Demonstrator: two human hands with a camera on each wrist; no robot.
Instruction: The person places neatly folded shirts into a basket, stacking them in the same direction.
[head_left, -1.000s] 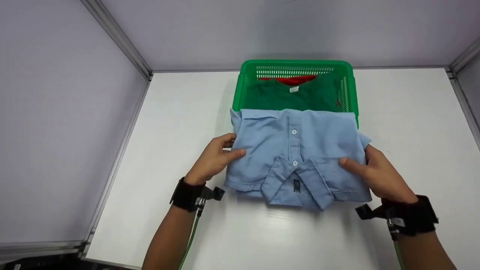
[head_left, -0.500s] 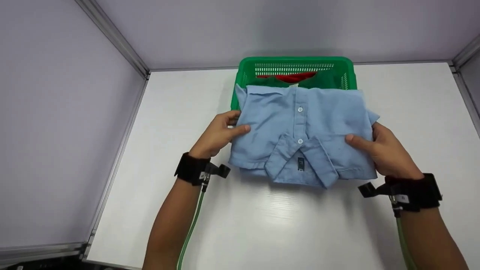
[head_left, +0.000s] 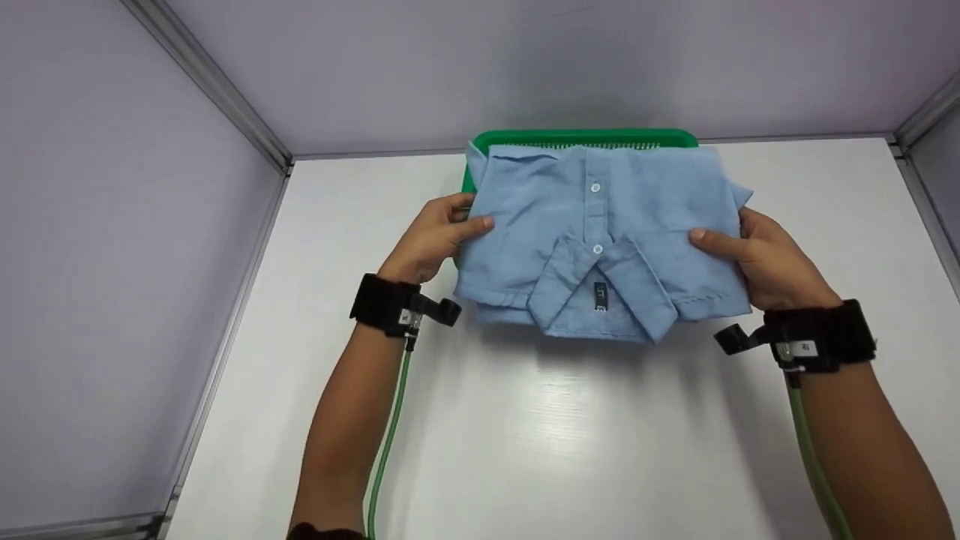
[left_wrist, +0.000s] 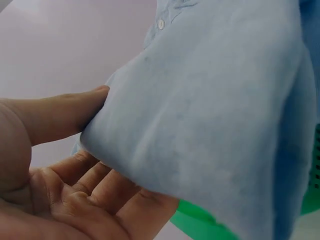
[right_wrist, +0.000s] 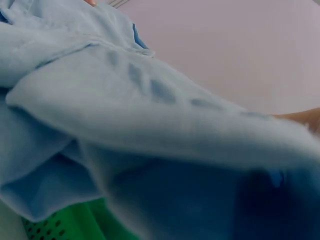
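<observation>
A folded light-blue button-up shirt (head_left: 532, 202), collar toward me, is held up between both hands over a green plastic basket (head_left: 585, 137). My left hand (head_left: 435, 236) grips its left edge, thumb on top and fingers beneath; the left wrist view shows the cloth (left_wrist: 190, 120) between that thumb and the fingers. At the opposite edge my right hand (head_left: 776, 259) holds the shirt the same way, thumb on the upper face. In the right wrist view, folds of the shirt (right_wrist: 125, 105) cover most of that hand. Only the basket's back rim and a bit of its left side show.
The basket stands on a white table (head_left: 555, 435) against the back wall (head_left: 405, 75). A grey panel (head_left: 127, 262) closes off the left side. Green cables (head_left: 388, 435) run down along both forearms from the wrist cameras.
Both hands have carried the shirt away from me, farther over the basket. The green and red clothes inside the basket, visible earlier, are now hidden beneath it.
</observation>
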